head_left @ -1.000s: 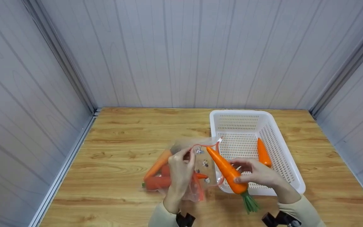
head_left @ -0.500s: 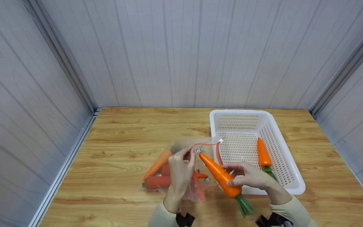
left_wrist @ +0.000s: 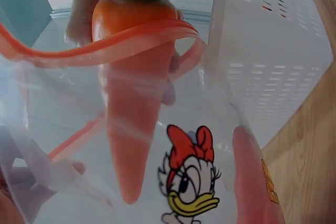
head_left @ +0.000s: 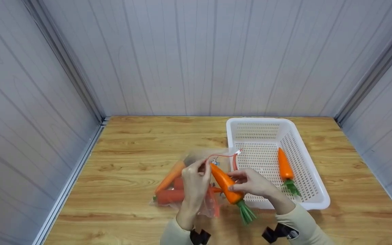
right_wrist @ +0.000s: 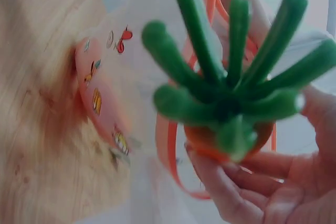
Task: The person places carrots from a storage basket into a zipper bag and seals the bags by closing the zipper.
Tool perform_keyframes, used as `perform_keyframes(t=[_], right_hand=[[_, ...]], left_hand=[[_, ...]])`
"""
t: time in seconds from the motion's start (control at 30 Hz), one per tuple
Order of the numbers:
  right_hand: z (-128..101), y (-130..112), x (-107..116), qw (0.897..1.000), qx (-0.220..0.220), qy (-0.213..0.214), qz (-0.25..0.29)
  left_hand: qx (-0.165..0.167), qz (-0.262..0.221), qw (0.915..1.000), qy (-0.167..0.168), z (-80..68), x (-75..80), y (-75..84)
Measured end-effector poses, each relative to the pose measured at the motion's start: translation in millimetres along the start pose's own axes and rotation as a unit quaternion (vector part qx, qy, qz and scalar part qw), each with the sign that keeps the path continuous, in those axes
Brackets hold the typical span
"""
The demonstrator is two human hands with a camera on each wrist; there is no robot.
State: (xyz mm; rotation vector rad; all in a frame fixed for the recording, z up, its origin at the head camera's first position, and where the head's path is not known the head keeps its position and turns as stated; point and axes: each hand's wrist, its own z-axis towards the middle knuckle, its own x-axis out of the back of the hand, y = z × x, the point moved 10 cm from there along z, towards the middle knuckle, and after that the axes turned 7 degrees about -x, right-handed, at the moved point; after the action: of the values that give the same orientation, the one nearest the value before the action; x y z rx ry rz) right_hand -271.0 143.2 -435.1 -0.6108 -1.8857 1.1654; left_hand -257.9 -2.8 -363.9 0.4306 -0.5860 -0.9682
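Note:
My left hand (head_left: pixel 196 185) pinches the edge of a clear plastic zip bag (head_left: pixel 212 207) with a red-orange zip strip and printed cartoon figures. In my right hand (head_left: pixel 253 183) is a large orange carrot (head_left: pixel 228 189), gripped round its thick end with the green stalks (right_wrist: pixel 231 87) towards me. Seen from the left wrist, the carrot (left_wrist: pixel 134 17) passes tip down through the bag's mouth, its lower part showing through the film. Inside the bag lie an orange carrot (head_left: pixel 170 178) and a red carrot-like piece (head_left: pixel 170 197), partly hidden by my left hand.
A white perforated plastic basket (head_left: pixel 230 136) stands just right of the bag. One orange carrot with green leaves (head_left: pixel 285 166) lies along its right side. Pale panel walls (head_left: pixel 196 58) enclose the wooden table (head_left: pixel 121 153) at the back and sides.
My right hand has moved left with the carrot, from beside the basket's front to the bag's mouth. My left hand has stayed put, and the leaves of the basket's carrot have come into view.

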Motion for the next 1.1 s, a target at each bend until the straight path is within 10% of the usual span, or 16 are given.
perform_keyframes(t=[1.1], right_hand=[[56.9,-21.9,-10.1,0.991,0.041,0.102,-0.071]], left_hand=[[-0.005,-0.003,0.9999,-0.009,6.4,4.4,6.4]])
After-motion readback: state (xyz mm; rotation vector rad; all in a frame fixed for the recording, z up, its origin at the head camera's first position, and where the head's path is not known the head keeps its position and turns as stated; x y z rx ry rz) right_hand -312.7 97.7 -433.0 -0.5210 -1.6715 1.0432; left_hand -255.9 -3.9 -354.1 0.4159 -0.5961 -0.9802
